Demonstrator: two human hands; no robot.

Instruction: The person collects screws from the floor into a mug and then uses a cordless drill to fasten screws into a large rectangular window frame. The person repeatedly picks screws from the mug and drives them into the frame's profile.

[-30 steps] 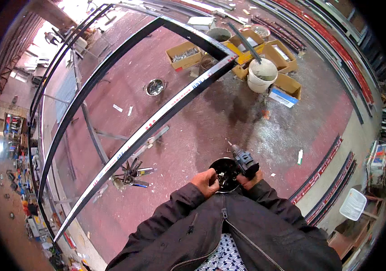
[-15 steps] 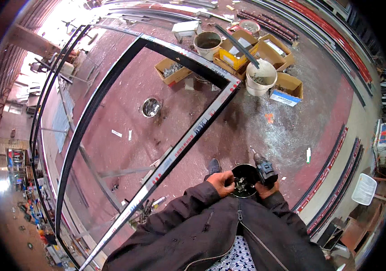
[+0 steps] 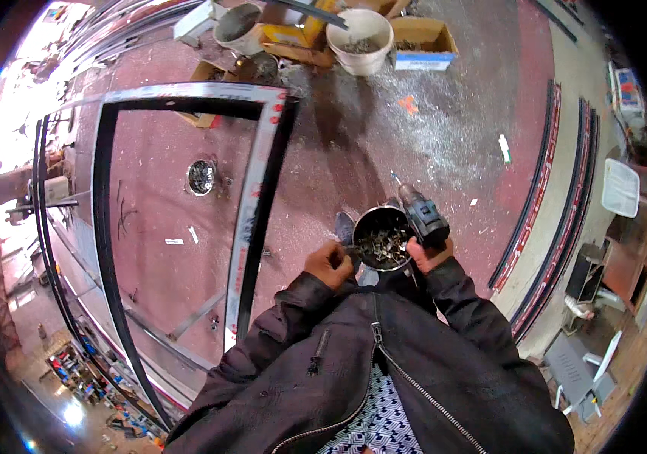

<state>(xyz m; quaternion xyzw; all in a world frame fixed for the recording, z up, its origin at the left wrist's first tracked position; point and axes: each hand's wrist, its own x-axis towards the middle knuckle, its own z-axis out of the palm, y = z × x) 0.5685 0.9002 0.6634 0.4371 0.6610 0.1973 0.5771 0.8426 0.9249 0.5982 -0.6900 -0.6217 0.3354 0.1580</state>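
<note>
In front of my body is a round metal bowl, with many small metal pieces lying in it. My right hand grips a cordless drill just right of the bowl, its bit pointing forward and left. Whether that hand also supports the bowl is hidden. At the bowl's left side, my left hand is closed with fingertips pinched together; what they hold, if anything, does not show clearly.
A large dark metal frame stands to my left. Further off are a second bowl, a white bucket and a cardboard box. Long dark profiles lie on the right, near a white plastic basket.
My view has turned, shifting the frame, bucket and boxes in the picture. My left hand has come out of the bowl to its left side. The drill stays in my right hand.
</note>
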